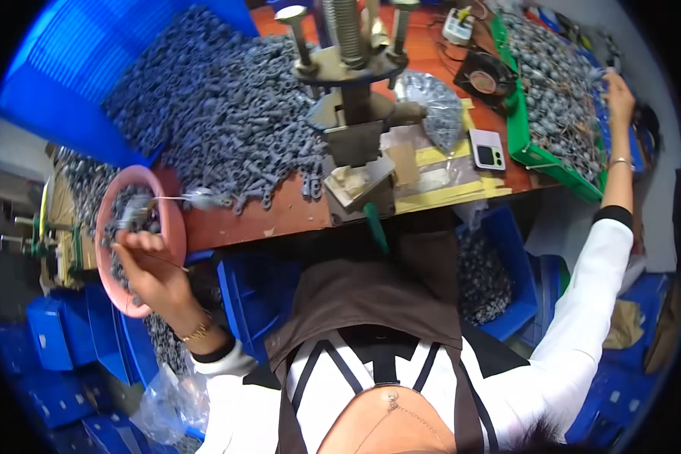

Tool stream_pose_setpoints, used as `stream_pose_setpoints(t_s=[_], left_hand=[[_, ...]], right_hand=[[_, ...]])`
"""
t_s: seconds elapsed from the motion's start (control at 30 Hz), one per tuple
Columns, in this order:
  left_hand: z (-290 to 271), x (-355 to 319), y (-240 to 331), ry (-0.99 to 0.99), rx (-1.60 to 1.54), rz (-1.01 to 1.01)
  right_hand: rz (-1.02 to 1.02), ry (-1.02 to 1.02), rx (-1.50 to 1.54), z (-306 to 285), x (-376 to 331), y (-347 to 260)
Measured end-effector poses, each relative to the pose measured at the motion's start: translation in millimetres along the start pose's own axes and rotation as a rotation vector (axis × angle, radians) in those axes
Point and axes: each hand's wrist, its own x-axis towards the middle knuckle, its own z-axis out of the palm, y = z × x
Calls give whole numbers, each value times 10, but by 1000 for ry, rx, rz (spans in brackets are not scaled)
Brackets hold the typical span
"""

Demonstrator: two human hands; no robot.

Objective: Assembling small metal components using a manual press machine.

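My left hand [157, 274] is over the near side of a pink basin [175, 219] holding grey parts, its fingers loosely curled and thumb apart. Just beyond the fingertips, a grey part with a thin wire [135, 212] is smeared by motion; another blurred grey part [208, 198] shows by the basin's right rim. A thin wire crosses the palm. Far right, my right hand [620, 100] reaches to the outer edge of a green bin [519, 132] full of round grey parts with copper-coloured wires. Its fingers are closed together; what they pinch is too small to make out.
A metal press [353, 140] with a green handle stands mid-table. Left of it, a heap of grey parts [234, 113] spills from a blue crate [60, 76]. A bagged batch [435, 110], a phone [487, 150] and a small fan [486, 78] lie to its right. Blue bins [499, 227] stand below.
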Motion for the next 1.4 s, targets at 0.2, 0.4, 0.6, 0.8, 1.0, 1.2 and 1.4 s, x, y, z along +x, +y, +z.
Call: stream_pose_setpoints(t_s=[0.2, 0.4, 0.6, 0.8, 1.0, 1.2, 1.4], left_hand=[[-1173, 538, 178, 570, -65, -52], [203, 87, -797, 118, 235, 239], [90, 849, -1785, -266, 1792, 516], [-12, 972, -1845, -329, 1888, 466], [149, 475, -1807, -173, 760, -82], [583, -311, -1871, -628, 1028, 266], [751, -484, -2126, -706, 1069, 339]], right_hand=[[-174, -201, -112, -6, 180, -732], [43, -831, -70, -222, -748, -1721], [250, -952, 405, -402, -1778, -2158], [288, -1115, 946, -428, -2523, -2387], [186, -998, 942, -96, -2971, -2417], [93, -1025, 911, 271, -3370, -2662], [127, -1089, 957, 349, -3560, -2760]])
